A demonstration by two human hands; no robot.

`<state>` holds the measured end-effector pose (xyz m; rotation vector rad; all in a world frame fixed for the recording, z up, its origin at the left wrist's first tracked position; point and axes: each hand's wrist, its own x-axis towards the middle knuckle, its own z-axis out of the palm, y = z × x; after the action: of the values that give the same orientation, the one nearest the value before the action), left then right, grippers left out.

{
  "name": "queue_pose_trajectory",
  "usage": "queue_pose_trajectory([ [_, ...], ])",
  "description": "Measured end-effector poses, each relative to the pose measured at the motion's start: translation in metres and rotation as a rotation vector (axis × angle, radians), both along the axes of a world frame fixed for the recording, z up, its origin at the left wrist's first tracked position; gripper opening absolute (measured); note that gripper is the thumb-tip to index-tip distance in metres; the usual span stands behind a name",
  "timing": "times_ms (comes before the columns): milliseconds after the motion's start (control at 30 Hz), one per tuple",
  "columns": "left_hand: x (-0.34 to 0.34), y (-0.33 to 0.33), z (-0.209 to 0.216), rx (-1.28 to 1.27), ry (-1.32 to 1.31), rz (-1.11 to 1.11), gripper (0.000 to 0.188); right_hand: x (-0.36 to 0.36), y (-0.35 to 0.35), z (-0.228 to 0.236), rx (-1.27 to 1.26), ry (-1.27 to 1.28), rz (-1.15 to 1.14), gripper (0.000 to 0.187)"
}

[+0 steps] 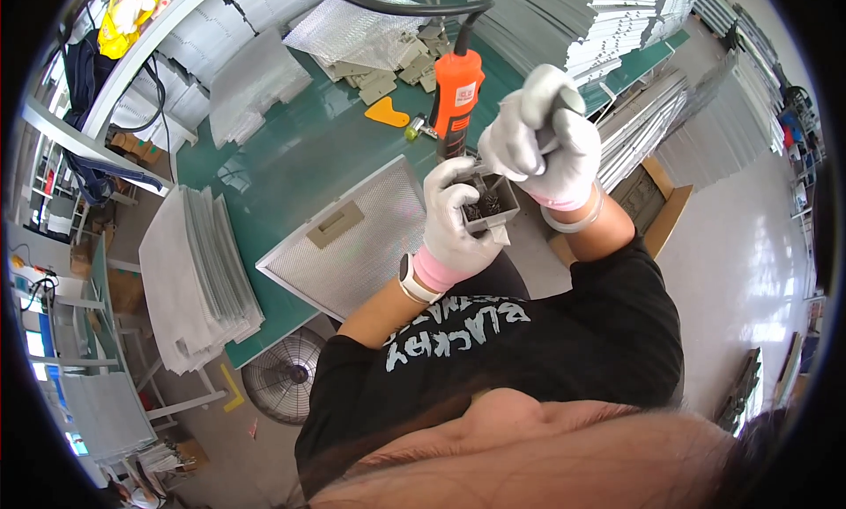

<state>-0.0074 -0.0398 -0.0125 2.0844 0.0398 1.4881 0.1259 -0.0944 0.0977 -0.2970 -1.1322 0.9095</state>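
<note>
Broadly, the desk (286,165) carries the panel (383,209) at its near edge, probably for easy access. The driver (458,90) stands upright under its cable (401,8), apparently hung within reach. The right grip (551,139) is curled; whether around anything, I cannot tell. The left grip (451,225) clasps the box (502,219), likely steadying it; dark parts (492,201) inside lie just right of that hand.

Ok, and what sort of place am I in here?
Most likely a factory workshop or assembly area. The signs are the orange-and-black handheld power tool on its thick black cable, the long green-topped workbench, and the stack of thin, pale grey flat panels beside it.
</note>
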Motion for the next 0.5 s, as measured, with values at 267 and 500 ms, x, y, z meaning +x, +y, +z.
queue_pose_trajectory([
  [267, -0.007, 0.009, 0.016, -0.005, -0.09, -0.004, 0.058, -0.008, -0.039, -0.003, 0.34, 0.023, -0.209, 0.034],
  [500, -0.012, 0.019, 0.023, -0.011, -0.032, -0.036, 0.064, -0.011, -0.062, -0.028, 0.565, 0.049, -0.504, 0.029],
])
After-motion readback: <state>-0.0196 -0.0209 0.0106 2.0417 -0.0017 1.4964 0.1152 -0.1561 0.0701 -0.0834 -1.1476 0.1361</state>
